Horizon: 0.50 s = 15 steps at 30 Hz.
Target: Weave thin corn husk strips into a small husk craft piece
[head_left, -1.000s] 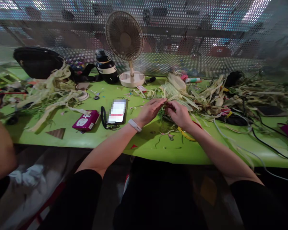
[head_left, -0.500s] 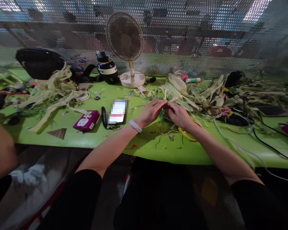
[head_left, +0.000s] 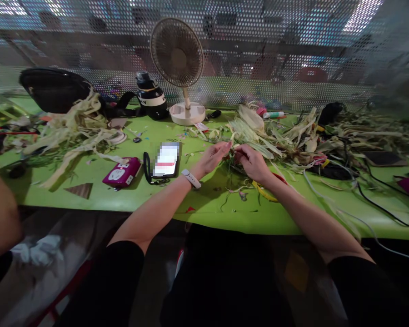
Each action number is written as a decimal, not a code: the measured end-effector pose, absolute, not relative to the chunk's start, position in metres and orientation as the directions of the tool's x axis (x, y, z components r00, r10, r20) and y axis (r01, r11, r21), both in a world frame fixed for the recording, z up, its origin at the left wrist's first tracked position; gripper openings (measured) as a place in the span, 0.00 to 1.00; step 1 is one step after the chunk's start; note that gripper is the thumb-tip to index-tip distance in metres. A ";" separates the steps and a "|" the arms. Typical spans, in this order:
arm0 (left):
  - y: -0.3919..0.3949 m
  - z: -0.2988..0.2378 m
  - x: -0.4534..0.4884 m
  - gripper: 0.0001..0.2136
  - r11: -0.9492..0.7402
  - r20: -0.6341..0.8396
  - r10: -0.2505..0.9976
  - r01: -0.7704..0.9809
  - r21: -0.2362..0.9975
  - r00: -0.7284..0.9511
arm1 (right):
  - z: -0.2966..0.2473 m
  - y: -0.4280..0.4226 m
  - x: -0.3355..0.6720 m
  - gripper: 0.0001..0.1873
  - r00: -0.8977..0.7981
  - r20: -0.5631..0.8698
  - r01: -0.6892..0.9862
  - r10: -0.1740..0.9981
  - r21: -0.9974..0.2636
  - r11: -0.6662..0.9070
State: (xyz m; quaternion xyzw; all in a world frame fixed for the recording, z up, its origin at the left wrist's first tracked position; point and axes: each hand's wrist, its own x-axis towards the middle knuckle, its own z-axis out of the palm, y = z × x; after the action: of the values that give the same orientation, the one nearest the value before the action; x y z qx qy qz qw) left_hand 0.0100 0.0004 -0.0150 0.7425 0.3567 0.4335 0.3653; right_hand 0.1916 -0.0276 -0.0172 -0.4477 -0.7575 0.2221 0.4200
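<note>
Left hand (head_left: 211,159): fingers eased open, drawing off the green strands (head_left: 230,164).
Right hand (head_left: 254,163): stayed pinched on them.
Hold: went one-handed.

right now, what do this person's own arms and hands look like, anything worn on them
Forearms are bare below short black sleeves: left sleeve, right sleeve. A white band sits on the left wrist. The left hand and right hand wear no gloves; no rings show.
</note>
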 end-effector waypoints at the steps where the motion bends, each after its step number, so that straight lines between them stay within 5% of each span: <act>1: 0.000 -0.014 0.010 0.23 -0.489 0.374 0.832 0.224 0.843 0.409 | -0.018 -0.028 0.191 0.09 -0.251 0.444 0.489 0.860 -0.708 0.509; 15: 0.011 -0.032 0.012 0.19 -0.648 0.511 0.736 0.242 0.723 0.444 | -0.014 -0.029 0.189 0.07 -0.292 0.284 0.520 0.913 -0.755 0.401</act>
State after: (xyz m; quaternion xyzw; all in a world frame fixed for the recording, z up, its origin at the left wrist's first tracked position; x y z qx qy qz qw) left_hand 0.0123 0.0107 -0.0315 0.7996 0.3057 0.4295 0.2876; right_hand 0.1887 -0.0285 -0.0137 -0.4740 -0.7558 0.2739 0.3593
